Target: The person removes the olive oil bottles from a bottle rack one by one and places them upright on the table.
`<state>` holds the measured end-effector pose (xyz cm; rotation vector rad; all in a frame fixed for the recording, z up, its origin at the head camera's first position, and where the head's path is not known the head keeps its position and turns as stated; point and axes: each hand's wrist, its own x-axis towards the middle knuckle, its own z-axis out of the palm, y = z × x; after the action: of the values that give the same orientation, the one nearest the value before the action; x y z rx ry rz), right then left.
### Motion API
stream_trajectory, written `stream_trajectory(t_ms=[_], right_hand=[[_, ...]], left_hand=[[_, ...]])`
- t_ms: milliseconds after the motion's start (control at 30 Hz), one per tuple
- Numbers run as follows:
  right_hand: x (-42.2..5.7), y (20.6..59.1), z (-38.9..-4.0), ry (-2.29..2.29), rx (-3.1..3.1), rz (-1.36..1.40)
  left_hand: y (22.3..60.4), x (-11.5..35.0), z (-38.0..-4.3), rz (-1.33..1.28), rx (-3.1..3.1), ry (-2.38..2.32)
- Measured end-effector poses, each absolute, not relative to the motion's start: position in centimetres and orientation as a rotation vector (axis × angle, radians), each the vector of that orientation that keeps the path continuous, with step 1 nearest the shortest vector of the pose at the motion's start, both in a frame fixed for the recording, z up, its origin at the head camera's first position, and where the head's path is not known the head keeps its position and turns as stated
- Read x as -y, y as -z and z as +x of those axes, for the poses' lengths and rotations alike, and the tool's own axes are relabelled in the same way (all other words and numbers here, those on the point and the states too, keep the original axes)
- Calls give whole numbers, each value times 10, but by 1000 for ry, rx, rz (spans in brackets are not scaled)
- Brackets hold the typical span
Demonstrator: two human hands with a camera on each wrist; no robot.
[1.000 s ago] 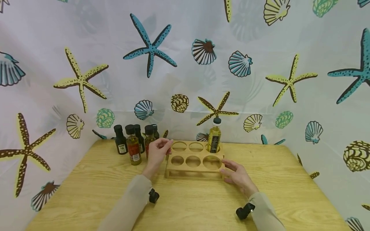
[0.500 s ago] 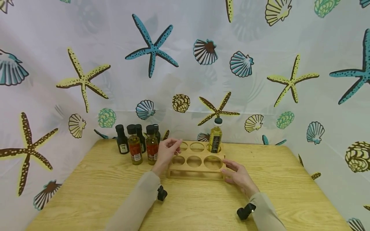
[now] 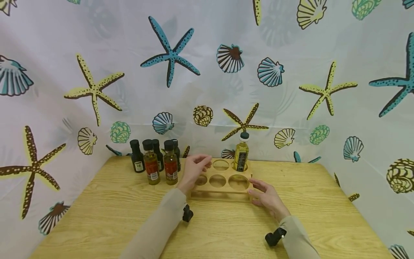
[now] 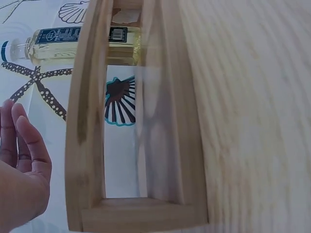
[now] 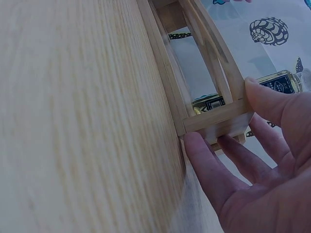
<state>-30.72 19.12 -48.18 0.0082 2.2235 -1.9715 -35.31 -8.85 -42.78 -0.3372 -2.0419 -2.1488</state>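
Observation:
A wooden rack [image 3: 226, 173] with two rows of round holes stands on the table. One slim bottle of yellow oil [image 3: 240, 158] with a dark cap sits upright in the back right hole. My left hand [image 3: 195, 169] hovers over the rack's left end, covering a back hole; its fingers bend loosely and hold nothing. In the left wrist view that hand [image 4: 24, 170] is apart from the rack [image 4: 189, 121]. My right hand [image 3: 266, 196] touches the rack's right end. The right wrist view shows its spread fingertips [image 5: 194, 141] against the end piece [image 5: 214, 119].
Left of the rack stand two red-labelled bottles [image 3: 152, 167] with black caps and several dark bottles [image 3: 137, 158] behind and beside them. The wooden table [image 3: 220, 230] ends at a patterned cloth [image 3: 207, 90] at the back and sides.
My left hand has moved to the right, from beside the bottles to over the rack's left holes, uncovering the second red-labelled bottle. The right hand stays at the rack's end.

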Motion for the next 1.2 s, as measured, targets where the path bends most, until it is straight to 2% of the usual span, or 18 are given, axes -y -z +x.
stream_trajectory(t_ms=[267,1200], right_hand=[[-191,481,-306,1964,-2231,1],[-192,480,-305,1966,-2227,-12]], left_hand=[[430,75,-368,-313,2082,2074],[422,21,-385,-354,2108,2083]])
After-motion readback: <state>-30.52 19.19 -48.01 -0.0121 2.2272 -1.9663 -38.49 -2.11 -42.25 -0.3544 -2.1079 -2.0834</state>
